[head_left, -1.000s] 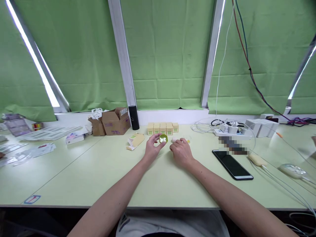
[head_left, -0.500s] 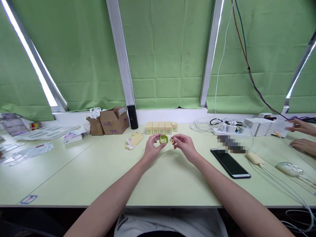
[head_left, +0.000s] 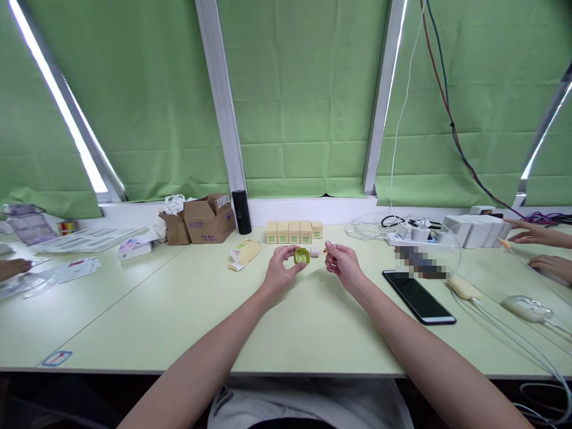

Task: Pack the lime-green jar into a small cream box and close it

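My left hand (head_left: 280, 268) is closed round a small green square cup (head_left: 302, 256), its open side turned toward me. My right hand (head_left: 344, 264) pinches a tiny yellowish piece (head_left: 323, 252), too small to name. Between the hands shows a small whitish-pink object (head_left: 314, 252); whether it rests on the table or hangs above it I cannot tell. Just beyond my hands stands a row of several small cream boxes (head_left: 288, 232) with green squares on their fronts. To the left of my left hand lies an opened, flattened cream carton (head_left: 245, 254).
At the back left are a cardboard box (head_left: 209, 219) and a black cylinder (head_left: 241, 212). A phone (head_left: 419, 297), a cream charger (head_left: 465, 289) with cables, and a power strip (head_left: 417, 239) lie to the right. Other people's hands show at the right (head_left: 543, 234) and left (head_left: 14, 269) edges.
My hands have moved slightly right, the right one farther from the cup. The whitish-pink object now shows between them. Another person's hand has appeared at the left edge.
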Available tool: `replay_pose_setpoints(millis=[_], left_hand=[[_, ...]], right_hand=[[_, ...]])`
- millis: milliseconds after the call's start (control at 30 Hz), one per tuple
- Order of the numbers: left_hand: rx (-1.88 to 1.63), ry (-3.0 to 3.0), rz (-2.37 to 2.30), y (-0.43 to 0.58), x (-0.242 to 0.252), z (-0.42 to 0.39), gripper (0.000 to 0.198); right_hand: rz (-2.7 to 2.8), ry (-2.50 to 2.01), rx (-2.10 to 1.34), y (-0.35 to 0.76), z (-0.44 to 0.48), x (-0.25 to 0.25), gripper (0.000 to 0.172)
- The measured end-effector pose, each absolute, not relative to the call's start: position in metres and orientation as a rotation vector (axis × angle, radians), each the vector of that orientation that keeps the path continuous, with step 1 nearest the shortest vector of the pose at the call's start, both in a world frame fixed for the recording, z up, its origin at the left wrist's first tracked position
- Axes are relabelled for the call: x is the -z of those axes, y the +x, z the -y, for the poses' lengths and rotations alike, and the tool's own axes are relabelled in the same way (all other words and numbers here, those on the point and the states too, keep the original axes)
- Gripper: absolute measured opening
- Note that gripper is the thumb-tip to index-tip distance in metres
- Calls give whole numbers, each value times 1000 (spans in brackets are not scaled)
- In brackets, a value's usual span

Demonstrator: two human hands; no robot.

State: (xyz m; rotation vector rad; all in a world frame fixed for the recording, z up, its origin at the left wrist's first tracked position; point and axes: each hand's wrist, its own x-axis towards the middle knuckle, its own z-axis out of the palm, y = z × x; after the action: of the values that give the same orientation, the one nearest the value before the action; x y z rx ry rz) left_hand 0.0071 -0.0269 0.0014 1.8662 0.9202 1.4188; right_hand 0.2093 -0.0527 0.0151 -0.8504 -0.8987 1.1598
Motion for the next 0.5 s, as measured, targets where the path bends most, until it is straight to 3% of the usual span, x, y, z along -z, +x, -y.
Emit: replay_pose_setpoints(millis=[500], left_hand=[[-1469, 1890, -888, 8, 0, 27, 38]], right_hand=[[1122, -719, -983, 203, 59, -17, 43]])
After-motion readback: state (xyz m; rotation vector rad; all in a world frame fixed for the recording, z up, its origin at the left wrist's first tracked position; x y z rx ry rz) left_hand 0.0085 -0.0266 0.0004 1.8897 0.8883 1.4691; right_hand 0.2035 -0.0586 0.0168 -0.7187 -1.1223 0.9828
